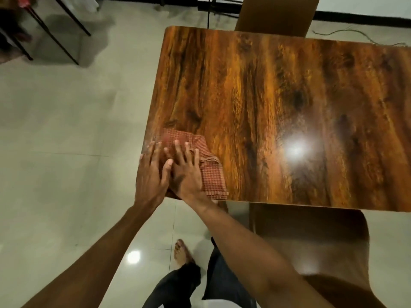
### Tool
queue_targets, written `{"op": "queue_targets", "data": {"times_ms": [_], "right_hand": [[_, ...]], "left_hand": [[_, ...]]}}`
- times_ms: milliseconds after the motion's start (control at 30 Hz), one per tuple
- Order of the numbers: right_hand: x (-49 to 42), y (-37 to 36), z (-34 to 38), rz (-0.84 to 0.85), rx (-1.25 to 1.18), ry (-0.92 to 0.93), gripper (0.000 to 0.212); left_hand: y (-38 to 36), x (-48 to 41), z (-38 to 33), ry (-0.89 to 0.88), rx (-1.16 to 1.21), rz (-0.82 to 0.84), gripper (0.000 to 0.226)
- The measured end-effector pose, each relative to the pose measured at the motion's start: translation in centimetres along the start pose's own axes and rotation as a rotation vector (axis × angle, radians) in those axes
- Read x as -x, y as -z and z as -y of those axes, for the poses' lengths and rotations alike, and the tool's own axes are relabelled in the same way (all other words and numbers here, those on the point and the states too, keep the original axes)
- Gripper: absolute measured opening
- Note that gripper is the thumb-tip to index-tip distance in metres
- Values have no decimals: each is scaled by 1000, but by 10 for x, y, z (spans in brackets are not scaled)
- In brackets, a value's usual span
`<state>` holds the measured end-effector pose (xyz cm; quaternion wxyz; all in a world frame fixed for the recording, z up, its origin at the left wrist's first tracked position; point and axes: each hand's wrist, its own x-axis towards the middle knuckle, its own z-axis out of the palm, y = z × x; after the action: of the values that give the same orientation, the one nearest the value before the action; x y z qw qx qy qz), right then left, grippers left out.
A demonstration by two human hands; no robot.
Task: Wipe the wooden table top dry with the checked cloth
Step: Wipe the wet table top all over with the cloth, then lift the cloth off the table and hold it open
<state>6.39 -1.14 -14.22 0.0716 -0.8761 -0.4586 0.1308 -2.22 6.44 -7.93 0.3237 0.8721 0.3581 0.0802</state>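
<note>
The glossy wooden table top (278,103) fills the right half of the view. A red checked cloth (211,174) lies crumpled at its near left corner. My right hand (185,172) presses flat on the cloth with fingers spread. My left hand (152,172) lies flat beside it at the table's left edge, its fingers over the cloth's left part and its thumb touching my right hand. Part of the cloth is hidden under both hands.
A brown chair back (275,14) stands behind the table's far edge. Another brown chair seat (311,241) sits under the near edge on the right. Dark metal furniture legs (55,41) stand at the far left on the tiled floor. My bare foot (181,252) is below.
</note>
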Motion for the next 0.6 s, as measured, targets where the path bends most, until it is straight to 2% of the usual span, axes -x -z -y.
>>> {"op": "queue_targets", "data": {"times_ms": [67,133,267,367,433,500,567,600], "right_hand": [[14,-4,12,24,20,128,67],[34,-3,-2,13,16,169,60],[79,10,-76,9,34,17,62],[97,27,-131,42,-21,-141,67],[95,39,-147,60,-123,-173,68],[89,54,-150,-13,-365,-198,65],[88,68,-153,-183,-579,-292,59],[92,73,-156,-284,-604,-359,57]], "left_hand": [[9,19,16,-24,38,-31,66],[14,31,27,-13,42,-37,67],[17,45,27,-15,81,-38,69],[11,51,15,-36,118,-40,69],[2,52,4,-33,139,-36,66],[-10,51,-12,-35,147,9,63],[-25,47,-32,-39,126,89,61],[-33,45,-42,-40,100,121,60]]}}
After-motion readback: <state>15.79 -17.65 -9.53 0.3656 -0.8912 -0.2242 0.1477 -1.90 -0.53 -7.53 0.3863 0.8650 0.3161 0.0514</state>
